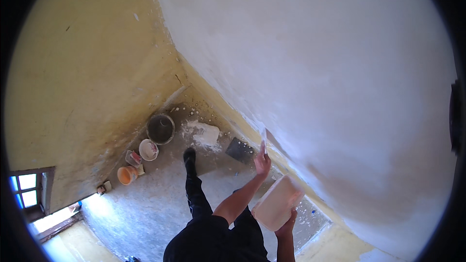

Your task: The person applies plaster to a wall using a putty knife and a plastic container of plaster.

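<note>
My left hand (262,164) is closed around a thin, pale flat-bladed tool that looks like a putty knife (265,137). Its blade lies close to the lower edge of a white-coated wall (340,77); whether it touches cannot be made out. Lower and to the right, my right hand (287,224) grips a pale pinkish plastic container (275,204) by its side, fingers partly hidden. The container is tilted, box-shaped with rounded corners, and its contents are not clear. A yellow strip of wall (233,116) runs below the white coating.
Along the yellow wall (97,68) stand a dark bucket (161,129), a white bucket (148,150) and an orange bucket (127,175). White powder surrounds a pale bag (207,135) on the floor, near a dark square sheet (240,150). A window (28,189) sits at far left.
</note>
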The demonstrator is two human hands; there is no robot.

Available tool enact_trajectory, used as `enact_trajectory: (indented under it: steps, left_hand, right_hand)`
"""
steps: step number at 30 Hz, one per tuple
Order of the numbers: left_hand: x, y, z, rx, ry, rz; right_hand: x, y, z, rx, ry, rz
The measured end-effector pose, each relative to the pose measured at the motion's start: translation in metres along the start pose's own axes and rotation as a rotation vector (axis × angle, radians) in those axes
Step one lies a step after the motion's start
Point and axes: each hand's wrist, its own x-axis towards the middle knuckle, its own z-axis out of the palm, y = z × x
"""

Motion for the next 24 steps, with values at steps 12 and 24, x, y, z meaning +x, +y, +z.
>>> enact_trajectory:
  steps: [12, 24]
  left_hand:
    - [0.047, 0.005, -0.040, -0.274, 0.406, 0.045]
    - [-0.048, -0.012, -0.007, -0.051, -0.089, 0.066]
  right_hand:
    - [-0.006, -0.005, 0.002, -0.210, -0.026, -0.059]
    - [-0.011, -0.012, 0.005, 0.150, 0.038, -0.015]
